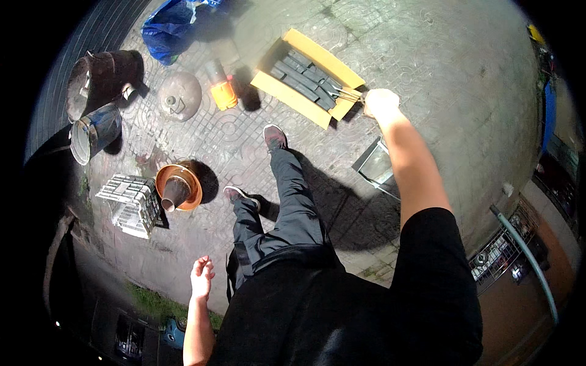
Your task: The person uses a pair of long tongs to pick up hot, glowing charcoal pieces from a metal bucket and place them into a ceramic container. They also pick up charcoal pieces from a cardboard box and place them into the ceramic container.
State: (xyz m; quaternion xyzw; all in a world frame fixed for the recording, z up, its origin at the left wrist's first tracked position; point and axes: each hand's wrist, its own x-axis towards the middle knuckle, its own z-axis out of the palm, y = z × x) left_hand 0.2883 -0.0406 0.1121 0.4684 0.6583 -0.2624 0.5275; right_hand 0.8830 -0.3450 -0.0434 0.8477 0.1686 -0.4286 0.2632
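Observation:
My right hand (381,101) grips the handle end of a pair of metal tongs (349,94), its arm stretched forward. The tongs' tips reach over the near right end of an open cardboard box (270,86) and meet the black charcoal sticks (304,75) packed inside. Whether they pinch a stick is too small to tell. Low at my left side hangs my left hand (201,277), fingers loosely curled and holding nothing. A metal frame-like stand or tray (376,164) is on the paving below my right forearm, which partly covers it.
Left of the box stands an orange-based cylinder (224,95), near a round metal lid (181,96). Further left are a rusty drum (110,78) and a metal bucket (103,128). A copper-coloured bowl with a chimney (179,186) adjoins a white plastic crate (132,203). A blue bag (167,34) lies beyond.

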